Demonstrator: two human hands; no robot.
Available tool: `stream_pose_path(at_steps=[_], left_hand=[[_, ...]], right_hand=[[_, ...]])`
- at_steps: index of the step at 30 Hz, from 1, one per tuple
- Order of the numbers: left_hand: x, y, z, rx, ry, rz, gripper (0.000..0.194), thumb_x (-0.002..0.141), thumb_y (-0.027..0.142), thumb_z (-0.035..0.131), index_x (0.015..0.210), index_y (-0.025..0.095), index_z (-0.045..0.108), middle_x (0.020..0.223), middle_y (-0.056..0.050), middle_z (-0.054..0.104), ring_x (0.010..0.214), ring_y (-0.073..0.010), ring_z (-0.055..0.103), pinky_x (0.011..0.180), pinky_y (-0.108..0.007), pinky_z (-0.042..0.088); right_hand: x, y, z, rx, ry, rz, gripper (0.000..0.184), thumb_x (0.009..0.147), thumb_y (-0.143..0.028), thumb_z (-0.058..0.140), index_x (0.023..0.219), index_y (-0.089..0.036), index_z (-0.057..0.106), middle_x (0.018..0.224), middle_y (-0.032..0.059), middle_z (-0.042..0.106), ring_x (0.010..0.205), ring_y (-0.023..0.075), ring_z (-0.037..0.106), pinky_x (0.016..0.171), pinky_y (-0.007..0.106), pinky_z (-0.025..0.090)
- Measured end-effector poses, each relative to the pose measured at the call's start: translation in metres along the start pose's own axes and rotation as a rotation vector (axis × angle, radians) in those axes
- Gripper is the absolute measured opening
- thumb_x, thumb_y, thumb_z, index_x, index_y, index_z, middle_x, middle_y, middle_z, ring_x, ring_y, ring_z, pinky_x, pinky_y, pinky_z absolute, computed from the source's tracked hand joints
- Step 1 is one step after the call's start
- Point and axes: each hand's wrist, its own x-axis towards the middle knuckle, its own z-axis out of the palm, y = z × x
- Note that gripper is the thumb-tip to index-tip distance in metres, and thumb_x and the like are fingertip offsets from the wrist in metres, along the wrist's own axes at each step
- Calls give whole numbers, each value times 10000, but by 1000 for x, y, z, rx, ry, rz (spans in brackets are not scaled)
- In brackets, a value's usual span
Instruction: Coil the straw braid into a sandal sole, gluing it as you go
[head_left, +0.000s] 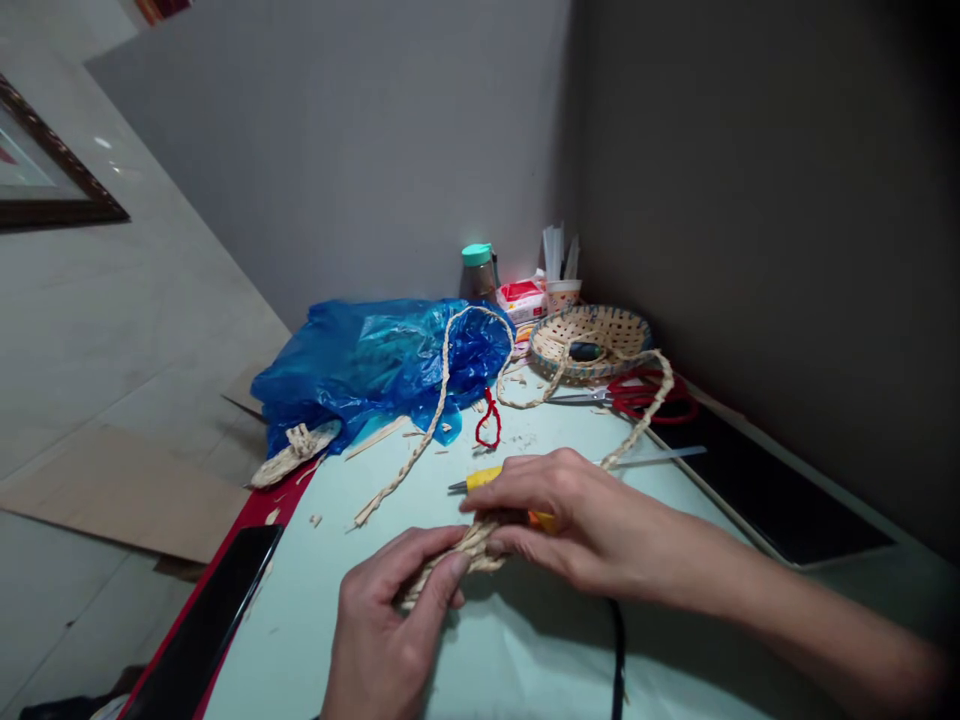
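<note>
Between my two hands is a braided straw piece (474, 548), low over the table. My left hand (397, 605) pinches its near left end between thumb and fingers. From the other side my right hand (574, 520) closes on its far end, thumb below and fingers over the top, hiding part of it. Partly behind my right hand lies a yellow glue gun (484, 478), its grey tip pointing left and a clear glue stick (671, 455) showing to the right. A long thin straw braid (424, 445) loops across the table behind my hands.
A blue plastic bag (375, 350) lies at the back left. Red-handled scissors (652, 395) rest by a woven basket (540, 345). A dark-screened tablet (780, 490) is at right, another dark flat slab (206, 625) at the left edge. A black cord (619, 660) runs toward me.
</note>
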Motion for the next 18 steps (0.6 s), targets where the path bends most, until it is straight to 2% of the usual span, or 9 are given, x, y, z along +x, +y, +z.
stream_pose_path(at_steps=[3, 6, 9, 12, 15, 18], left_hand=[[-3, 0, -1, -19, 49, 16, 191, 810, 360, 720, 905, 225, 816, 765, -14, 762, 527, -113, 646, 545, -187, 538], [-4, -2, -2, -39, 107, 62, 166, 805, 343, 731, 892, 233, 820, 744, -9, 753, 513, -111, 632, 527, -189, 532], [-5, -8, -6, -19, 174, 139, 133, 807, 309, 740, 898, 254, 820, 802, -10, 766, 545, -110, 648, 532, -185, 529], [-7, -17, -11, 58, 264, 238, 108, 814, 240, 735, 886, 265, 812, 852, -5, 773, 692, -133, 699, 650, -185, 548], [-8, -24, -16, 150, 352, 331, 127, 820, 164, 717, 869, 255, 790, 848, 10, 768, 772, -128, 711, 774, -181, 533], [-8, -28, -21, 249, 418, 399, 142, 833, 122, 693, 893, 227, 767, 848, 6, 763, 782, -118, 709, 793, -179, 522]], right_hand=[[-2, 1, -3, -22, -13, 11, 444, 971, -288, 596, 1400, -190, 535, 1155, 57, 742, 1037, 211, 654, 869, 282, 468], [1, 4, -9, -87, 17, -25, 384, 1018, -336, 520, 1375, -200, 558, 1195, 72, 717, 1064, 212, 640, 904, 311, 464], [4, 6, -16, -148, 130, -77, 290, 1027, -282, 490, 1250, -173, 640, 1150, 90, 714, 1038, 207, 638, 895, 317, 463], [4, 5, -21, -173, 198, -25, 258, 1033, -263, 458, 996, -169, 696, 875, 46, 717, 762, 154, 634, 690, 261, 450], [2, 4, -18, -288, 124, 84, 395, 1040, -324, 412, 756, -186, 649, 627, 1, 596, 543, 126, 506, 543, 268, 350], [-1, 8, -9, -496, -51, 247, 437, 1023, -369, 403, 682, -199, 618, 598, 37, 604, 515, 161, 528, 528, 306, 306]])
